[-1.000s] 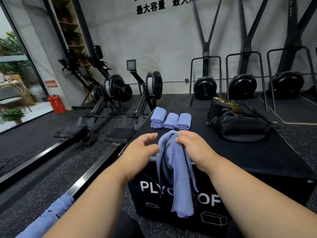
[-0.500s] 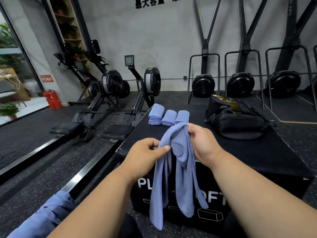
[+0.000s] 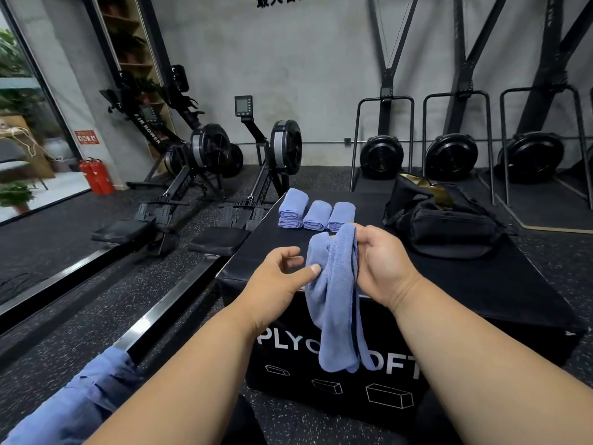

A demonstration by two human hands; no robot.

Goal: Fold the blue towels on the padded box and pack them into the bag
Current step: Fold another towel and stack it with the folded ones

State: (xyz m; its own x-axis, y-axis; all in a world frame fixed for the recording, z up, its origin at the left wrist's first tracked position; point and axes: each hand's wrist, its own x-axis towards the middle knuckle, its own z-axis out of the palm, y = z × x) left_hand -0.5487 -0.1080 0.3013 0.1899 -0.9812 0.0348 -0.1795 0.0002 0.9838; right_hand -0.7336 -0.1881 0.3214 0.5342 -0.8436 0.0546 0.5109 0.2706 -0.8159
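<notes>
Folding step, fourth towel in hand. Right hand (image 3: 382,264) grasps the bunched top of the loose blue towel (image 3: 333,303), which hangs down in front of the padded box (image 3: 449,284). Left hand (image 3: 279,277) is just beside the cloth on its left, fingers loosely curled, thumb tip touching the fabric, gripping nothing. Beyond the hands, three folded towels (image 3: 316,213) sit in a row on the box top; the black bag (image 3: 446,223) lies past the right hand, mouth open. Next, likely: left hand must find a corner or edge, spread the towel flat, then fold. Nothing visibly packed yet.
</notes>
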